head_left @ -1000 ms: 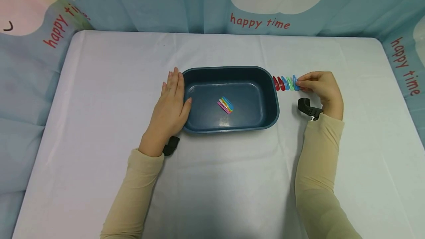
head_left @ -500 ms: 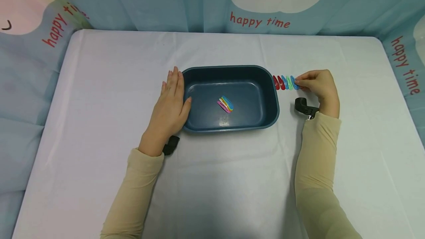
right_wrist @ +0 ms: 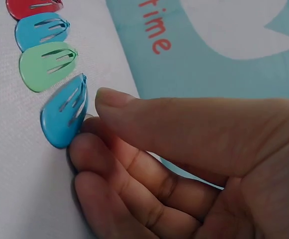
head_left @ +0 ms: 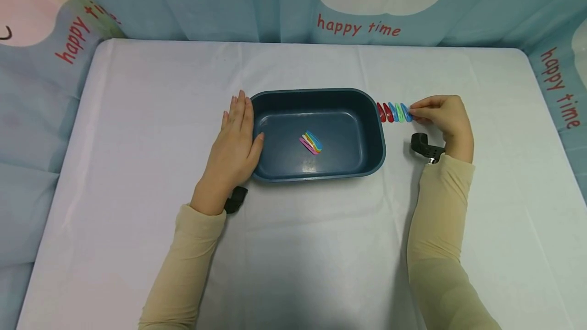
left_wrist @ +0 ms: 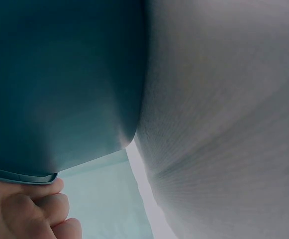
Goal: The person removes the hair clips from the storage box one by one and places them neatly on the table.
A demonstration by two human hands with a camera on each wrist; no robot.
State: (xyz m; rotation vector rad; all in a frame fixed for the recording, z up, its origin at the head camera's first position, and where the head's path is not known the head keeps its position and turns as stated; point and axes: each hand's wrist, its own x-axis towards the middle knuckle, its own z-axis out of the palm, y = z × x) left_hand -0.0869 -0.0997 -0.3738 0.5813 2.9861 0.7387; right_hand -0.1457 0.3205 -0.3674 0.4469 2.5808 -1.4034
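Observation:
A dark teal plastic basin [head_left: 344,146] stands on the table. My left hand [head_left: 231,146] lies with straight fingers along its left rim; in the left wrist view those fingers [left_wrist: 35,214] show under the rim. Snap hair clips form a row right of the basin: red ones, then blue, a green clip [right_wrist: 47,64] and the end blue clip [right_wrist: 62,117]. Beside that end clip is my right hand [head_left: 445,118], thumb and bent fingers apart. Its fingertips are right at the clip's edge, and the thumb tip is just off its narrow end.
Several more hair clips [head_left: 314,141], in pink, yellow and blue, lie together on the basin floor. A white cloth [head_left: 312,248] covers the table. Blue printed curtains [head_left: 257,4] hang along the back and sides.
My right hand first shifts slightly left with the end blue clip, then slightly right, away from it. The left hand and basin stay put.

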